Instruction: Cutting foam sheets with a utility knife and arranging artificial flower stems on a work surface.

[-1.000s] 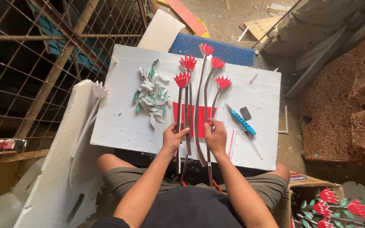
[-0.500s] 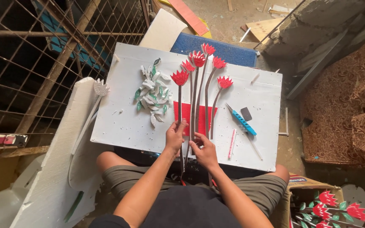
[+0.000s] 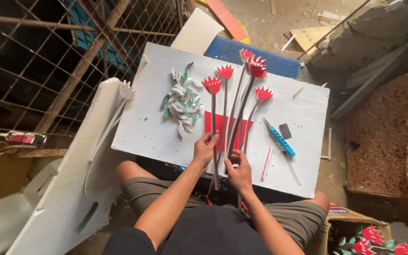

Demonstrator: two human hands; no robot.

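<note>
Your left hand [image 3: 205, 152] has its grip clamped on the stems of the red paper flowers [image 3: 236, 80], and your right hand [image 3: 240, 171] has its grip closed on the same bundle just below, at the near edge of the desk [image 3: 152, 127]. The stems fan up toward 12 o'clock, so the red heads stand spread above the middle of the white board; some stems cross a red paper sheet [image 3: 220, 127] that lies flat under them.

At 10 o'clock from your hands sits a heap of cut paper leaves [image 3: 181, 100], white and green. At 3 o'clock lies a blue utility knife [image 3: 279, 140], with a small dark rectangular block [image 3: 285, 131] just beside it and a thin pink stick [image 3: 266, 163] nearer the board's edge.

The only package in view is a cardboard box [image 3: 345, 219] at 5 o'clock by your right knee, open, brown, with a red-and-blue printed patch on its flap; finished red flowers with green leaves [image 3: 376, 240] lie in it.

The desk is a white board, speckled with scraps, resting over your lap. A blue foam slab [image 3: 260, 59] lies past its far edge at 12 o'clock. A long white board [image 3: 72, 189] leans at 8 o'clock, with one unpainted white flower [image 3: 124, 92] resting on it. A rusty wire mesh fence [image 3: 48, 56] fills 10 o'clock, and a brown patterned mat [image 3: 393, 127] covers the dusty floor at 3 o'clock.
</note>
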